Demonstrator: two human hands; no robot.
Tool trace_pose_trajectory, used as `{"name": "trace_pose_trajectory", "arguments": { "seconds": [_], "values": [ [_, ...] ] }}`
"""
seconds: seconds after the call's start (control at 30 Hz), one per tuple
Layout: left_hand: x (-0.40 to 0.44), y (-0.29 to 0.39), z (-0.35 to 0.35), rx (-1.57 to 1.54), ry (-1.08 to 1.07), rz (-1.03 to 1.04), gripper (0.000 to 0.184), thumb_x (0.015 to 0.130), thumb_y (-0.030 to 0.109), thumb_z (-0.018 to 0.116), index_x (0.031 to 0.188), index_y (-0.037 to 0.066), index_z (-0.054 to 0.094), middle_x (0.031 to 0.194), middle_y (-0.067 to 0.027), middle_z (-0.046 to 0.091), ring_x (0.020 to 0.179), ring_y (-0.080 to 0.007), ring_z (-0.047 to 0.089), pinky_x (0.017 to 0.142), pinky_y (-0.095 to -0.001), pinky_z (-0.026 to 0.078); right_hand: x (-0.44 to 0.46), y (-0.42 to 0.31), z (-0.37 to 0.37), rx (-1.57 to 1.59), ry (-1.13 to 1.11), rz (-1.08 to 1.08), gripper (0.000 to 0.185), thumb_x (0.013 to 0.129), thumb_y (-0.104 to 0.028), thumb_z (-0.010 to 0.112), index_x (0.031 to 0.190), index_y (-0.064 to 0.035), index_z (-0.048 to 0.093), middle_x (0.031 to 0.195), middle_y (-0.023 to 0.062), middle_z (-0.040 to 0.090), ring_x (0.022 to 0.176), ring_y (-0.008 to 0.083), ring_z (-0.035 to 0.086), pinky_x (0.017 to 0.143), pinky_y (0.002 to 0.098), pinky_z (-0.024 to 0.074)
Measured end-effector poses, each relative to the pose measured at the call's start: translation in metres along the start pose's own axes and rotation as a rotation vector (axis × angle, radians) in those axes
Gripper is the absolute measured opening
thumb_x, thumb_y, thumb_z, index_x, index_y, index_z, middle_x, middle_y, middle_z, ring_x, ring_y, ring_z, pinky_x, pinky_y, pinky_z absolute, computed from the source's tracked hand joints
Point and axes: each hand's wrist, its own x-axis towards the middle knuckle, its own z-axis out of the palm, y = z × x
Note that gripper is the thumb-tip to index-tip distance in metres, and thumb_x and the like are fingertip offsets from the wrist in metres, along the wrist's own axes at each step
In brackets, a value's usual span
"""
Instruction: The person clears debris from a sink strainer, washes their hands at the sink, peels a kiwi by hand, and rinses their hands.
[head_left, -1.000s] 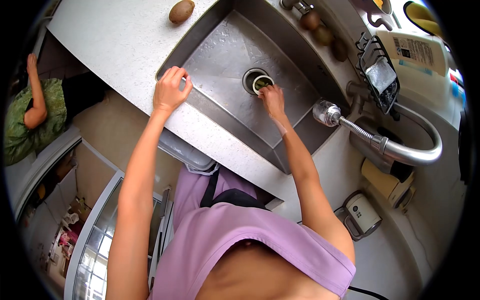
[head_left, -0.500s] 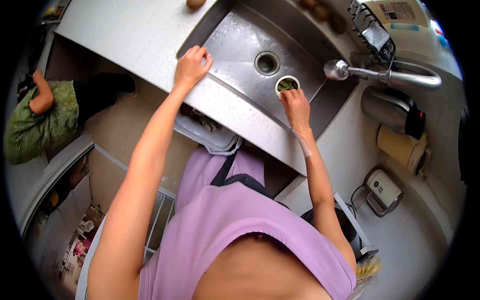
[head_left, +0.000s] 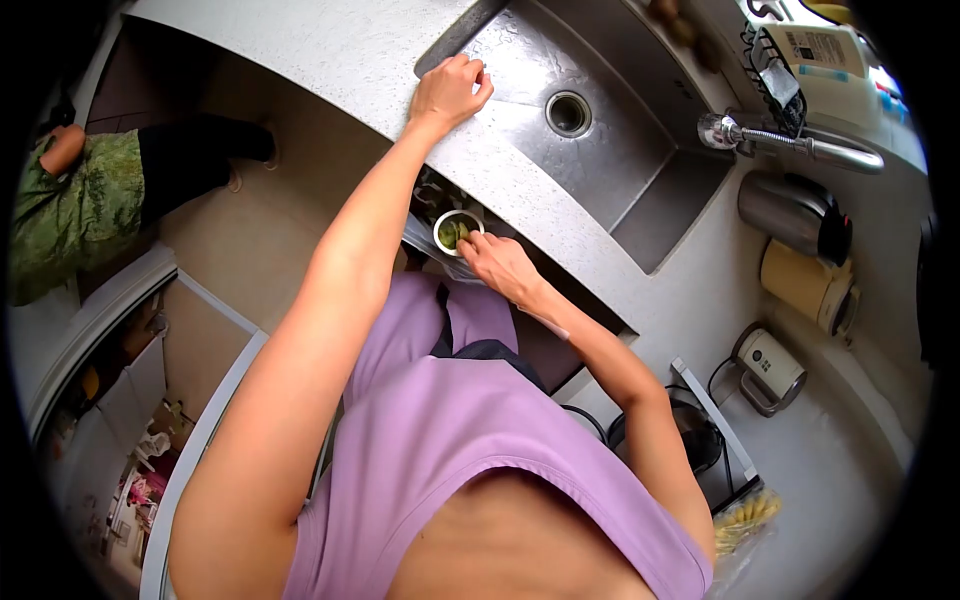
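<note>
Gripping the white cup (head_left: 437, 238) with our right fingers (head_left: 469, 246), we have it out of the sink (head_left: 652, 200) and above the bin (head_left: 418, 236), green scraps (head_left: 449, 235) still inside; our left fingers (head_left: 467, 72) curl closed, seemingly empty.

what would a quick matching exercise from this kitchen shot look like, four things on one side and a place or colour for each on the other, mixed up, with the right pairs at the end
Things
1. white-rimmed cup
2. left hand
3. drain hole
4. other person's top

Places and colours
A. at the edge of the sink
B. green and patterned
C. in the right hand, with green scraps inside
D. set in the sink floor

Right pairs: 1-C, 2-A, 3-D, 4-B
</note>
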Motion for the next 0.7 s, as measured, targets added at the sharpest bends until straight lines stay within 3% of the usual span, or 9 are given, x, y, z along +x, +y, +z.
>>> {"name": "trace_pose_trajectory", "arguments": {
  "seconds": [0.13, 0.2, 0.23, 0.33, 0.43, 0.53, 0.6, 0.67, 0.7],
  "values": [
    [0.001, -0.002, 0.004, -0.002, 0.028, 0.024, 0.021, 0.084, 0.027, 0.055, 0.076, 0.008, 0.061, 0.079, -0.0069, 0.060, 0.074, -0.0261, 0.062, 0.066, -0.0382, 0.052, 0.050, 0.019, 0.054, 0.112, -0.267, 0.174, 0.019, 0.082, -0.008, 0.051, 0.098, -0.0046, 0.061, 0.083, 0.0109, 0.060, 0.072, 0.0237, 0.065, 0.057, 0.0321, 0.0511],
    [0.001, -0.003, 0.005, 0.001, 0.024, 0.025, 0.021, 0.084, 0.027, 0.055, 0.075, 0.008, 0.061, 0.078, -0.0068, 0.060, 0.074, -0.0261, 0.062, 0.066, -0.0383, 0.052, 0.084, 0.024, 0.068, -0.181, -0.641, -0.145, 0.016, 0.085, -0.008, 0.049, 0.090, -0.0054, 0.065, 0.078, 0.0142, 0.064, 0.067, 0.0236, 0.067, 0.054, 0.0313, 0.0508],
    [0.002, -0.002, 0.005, 0.008, 0.024, 0.026, 0.021, 0.084, 0.027, 0.056, 0.075, 0.008, 0.061, 0.078, -0.0067, 0.060, 0.074, -0.0260, 0.062, 0.066, -0.0383, 0.052, 0.095, 0.025, 0.085, -0.179, -0.644, -0.137, 0.016, 0.085, -0.008, 0.049, 0.090, -0.0054, 0.065, 0.078, 0.0142, 0.064, 0.067, 0.0236, 0.067, 0.054, 0.0313, 0.0508],
    [0.002, -0.001, 0.005, -0.010, 0.015, 0.012, 0.021, 0.084, 0.027, 0.056, 0.075, 0.008, 0.061, 0.077, -0.0065, 0.061, 0.074, -0.0259, 0.063, 0.065, -0.0382, 0.052, 0.111, 0.018, 0.115, -0.229, -0.379, -0.071, 0.021, 0.084, -0.014, 0.050, 0.079, -0.0062, 0.068, 0.097, 0.0061, 0.069, 0.082, 0.0220, 0.067, 0.074, 0.0360, 0.0522],
    [0.003, 0.001, 0.002, 0.000, 0.022, 0.024, 0.021, 0.083, 0.025, 0.056, 0.071, 0.009, 0.062, 0.075, -0.0072, 0.062, 0.075, -0.0241, 0.064, 0.063, -0.0374, 0.054, 0.118, 0.012, 0.107, -0.184, -0.691, -0.011, 0.027, 0.090, -0.018, 0.047, 0.098, -0.0065, 0.070, 0.104, 0.0087, 0.068, 0.095, 0.0255, 0.065, 0.081, 0.0416, 0.0505],
    [0.003, 0.002, 0.003, -0.002, 0.009, 0.010, 0.021, 0.082, 0.025, 0.056, 0.071, 0.009, 0.062, 0.074, -0.0075, 0.062, 0.072, -0.0243, 0.064, 0.062, -0.0372, 0.054, 0.123, 0.012, 0.104, -0.034, -0.606, 0.117, 0.029, 0.091, -0.018, 0.046, 0.103, -0.0066, 0.069, 0.110, 0.0128, 0.065, 0.099, 0.0262, 0.063, 0.083, 0.0414, 0.0497],
    [0.002, 0.000, 0.003, 0.000, 0.032, 0.026, 0.020, 0.082, 0.025, 0.056, 0.071, 0.008, 0.062, 0.074, -0.0075, 0.062, 0.071, -0.0243, 0.064, 0.062, -0.0371, 0.054, 0.126, 0.015, 0.107, -0.049, -0.687, 0.071, 0.026, 0.090, -0.018, 0.046, 0.097, -0.0066, 0.068, 0.106, 0.0142, 0.066, 0.095, 0.0260, 0.064, 0.081, 0.0415, 0.0501],
    [0.007, 0.001, 0.002, 0.002, 0.059, 0.063, 0.020, 0.082, 0.025, 0.057, 0.071, 0.008, 0.062, 0.073, -0.0075, 0.062, 0.070, -0.0244, 0.064, 0.061, -0.0370, 0.054, 0.126, 0.028, 0.126, -0.140, -0.242, -0.076, 0.021, 0.084, -0.019, 0.051, 0.080, -0.0059, 0.067, 0.079, 0.0105, 0.067, 0.067, 0.0191, 0.063, 0.061, 0.0350, 0.0486],
    [0.006, 0.002, 0.001, 0.003, 0.041, 0.049, 0.020, 0.082, 0.024, 0.057, 0.071, 0.008, 0.062, 0.073, -0.0075, 0.062, 0.070, -0.0243, 0.064, 0.061, -0.0370, 0.054, 0.131, 0.030, 0.125, -0.165, -0.403, -0.089, 0.020, 0.083, -0.018, 0.052, 0.087, -0.0033, 0.065, 0.078, 0.0120, 0.066, 0.061, 0.0214, 0.062, 0.059, 0.0352, 0.0481]
  ]
}}
